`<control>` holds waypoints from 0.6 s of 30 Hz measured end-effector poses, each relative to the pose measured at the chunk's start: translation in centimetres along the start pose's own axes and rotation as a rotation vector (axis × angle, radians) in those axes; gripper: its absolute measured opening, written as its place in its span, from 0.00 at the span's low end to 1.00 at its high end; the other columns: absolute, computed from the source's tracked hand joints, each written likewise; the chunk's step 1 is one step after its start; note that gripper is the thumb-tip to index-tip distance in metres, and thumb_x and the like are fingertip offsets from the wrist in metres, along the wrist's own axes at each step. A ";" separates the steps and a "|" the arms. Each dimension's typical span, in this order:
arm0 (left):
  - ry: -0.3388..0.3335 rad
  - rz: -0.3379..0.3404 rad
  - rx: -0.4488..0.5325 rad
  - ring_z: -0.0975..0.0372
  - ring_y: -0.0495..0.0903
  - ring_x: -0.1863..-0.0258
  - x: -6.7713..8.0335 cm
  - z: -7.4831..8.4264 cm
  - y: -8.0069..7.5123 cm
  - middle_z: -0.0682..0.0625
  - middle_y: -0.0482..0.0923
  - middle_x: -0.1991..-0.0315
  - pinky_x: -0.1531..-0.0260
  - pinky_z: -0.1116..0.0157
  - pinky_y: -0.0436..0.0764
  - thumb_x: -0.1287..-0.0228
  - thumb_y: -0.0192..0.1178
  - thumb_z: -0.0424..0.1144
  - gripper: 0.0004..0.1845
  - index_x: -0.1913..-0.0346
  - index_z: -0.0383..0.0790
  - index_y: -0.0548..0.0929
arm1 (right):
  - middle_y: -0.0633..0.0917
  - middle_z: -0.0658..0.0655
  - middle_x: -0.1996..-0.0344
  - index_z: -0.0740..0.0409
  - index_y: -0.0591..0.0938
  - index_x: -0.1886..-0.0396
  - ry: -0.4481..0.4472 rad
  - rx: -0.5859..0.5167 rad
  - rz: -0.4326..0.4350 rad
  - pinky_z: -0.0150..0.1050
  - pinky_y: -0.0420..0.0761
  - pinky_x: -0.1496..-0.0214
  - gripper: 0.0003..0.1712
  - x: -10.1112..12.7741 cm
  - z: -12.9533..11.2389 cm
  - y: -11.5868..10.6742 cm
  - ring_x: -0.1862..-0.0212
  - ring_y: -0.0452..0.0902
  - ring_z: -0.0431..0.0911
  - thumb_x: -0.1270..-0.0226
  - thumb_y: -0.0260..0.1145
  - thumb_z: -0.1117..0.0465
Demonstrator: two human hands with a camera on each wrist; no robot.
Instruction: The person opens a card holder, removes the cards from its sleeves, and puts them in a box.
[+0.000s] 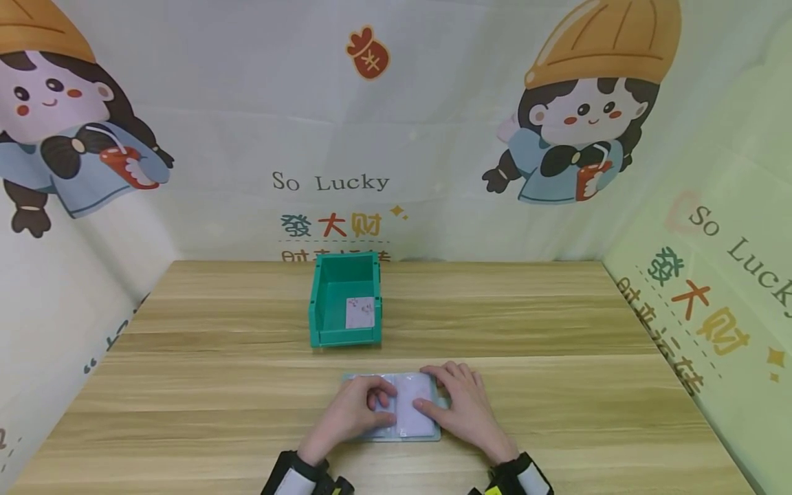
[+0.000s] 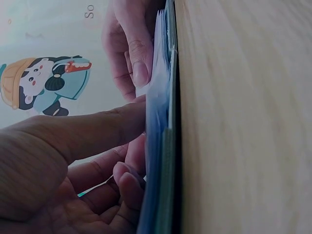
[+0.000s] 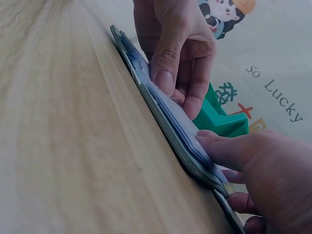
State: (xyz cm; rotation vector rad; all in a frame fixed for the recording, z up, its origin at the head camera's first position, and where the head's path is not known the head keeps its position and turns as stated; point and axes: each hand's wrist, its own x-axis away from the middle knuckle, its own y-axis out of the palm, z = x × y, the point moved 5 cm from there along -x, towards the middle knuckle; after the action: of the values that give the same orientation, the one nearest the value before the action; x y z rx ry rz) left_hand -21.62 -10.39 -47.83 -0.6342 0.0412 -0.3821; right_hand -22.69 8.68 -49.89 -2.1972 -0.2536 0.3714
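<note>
A flat stack of pale blue-edged sheets (image 1: 408,405) lies on the wooden table (image 1: 557,385) near its front edge. My left hand (image 1: 379,407) sits on the stack's left half, its fingers curled and its thumb tip against the top white sheet (image 2: 152,73), pinching at it. My right hand (image 1: 442,392) rests on the right half with its fingers spread and its thumb on the top sheet. In the wrist views the stack (image 3: 165,117) is seen edge-on, with both thumbs on its top face. A green bin (image 1: 344,299) stands behind the stack.
A small white card (image 1: 360,313) lies inside the green bin, against its front right corner. Printed cartoon backdrops wall in the table at the back, left and right. Bare wood stretches to both sides of the stack.
</note>
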 end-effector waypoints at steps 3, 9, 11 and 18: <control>0.006 0.001 0.005 0.66 0.68 0.76 0.0 0.0 0.0 0.52 0.78 0.71 0.76 0.72 0.65 0.49 0.75 0.32 0.16 0.56 0.34 0.86 | 0.80 0.47 0.59 0.48 0.82 0.43 -0.002 -0.009 0.016 0.42 0.61 0.50 0.29 0.0 0.0 -0.1 0.54 0.69 0.43 0.40 0.72 0.41; 0.014 0.006 0.002 0.67 0.68 0.76 0.0 0.0 0.0 0.52 0.79 0.71 0.76 0.72 0.66 0.50 0.75 0.33 0.16 0.56 0.34 0.86 | 0.82 0.45 0.59 0.47 0.82 0.51 -0.025 -0.062 0.075 0.42 0.63 0.49 0.22 0.3 0.2 -0.2 0.54 0.71 0.41 0.41 0.73 0.45; 0.017 0.008 0.000 0.67 0.68 0.76 0.0 0.0 0.0 0.52 0.79 0.71 0.76 0.72 0.66 0.50 0.75 0.33 0.16 0.57 0.34 0.86 | 0.82 0.43 0.60 0.47 0.83 0.56 -0.054 -0.106 0.104 0.41 0.63 0.49 0.16 0.3 0.2 -0.2 0.55 0.71 0.38 0.39 0.73 0.47; 0.001 0.041 -0.020 0.69 0.68 0.78 -0.2 0.0 -0.1 0.56 0.73 0.76 0.77 0.72 0.65 0.30 0.61 0.38 0.09 0.58 0.36 0.87 | 0.79 0.43 0.69 0.51 0.87 0.71 -0.315 -0.305 0.159 0.39 0.63 0.52 0.10 0.6 0.1 -0.7 0.62 0.71 0.34 0.31 0.63 0.65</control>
State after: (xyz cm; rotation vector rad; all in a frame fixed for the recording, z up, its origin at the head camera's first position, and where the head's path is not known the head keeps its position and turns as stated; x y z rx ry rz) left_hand -21.84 -10.39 -47.75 -0.6523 0.0594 -0.3430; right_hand -22.18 9.34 -49.52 -2.4598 -0.3242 0.8172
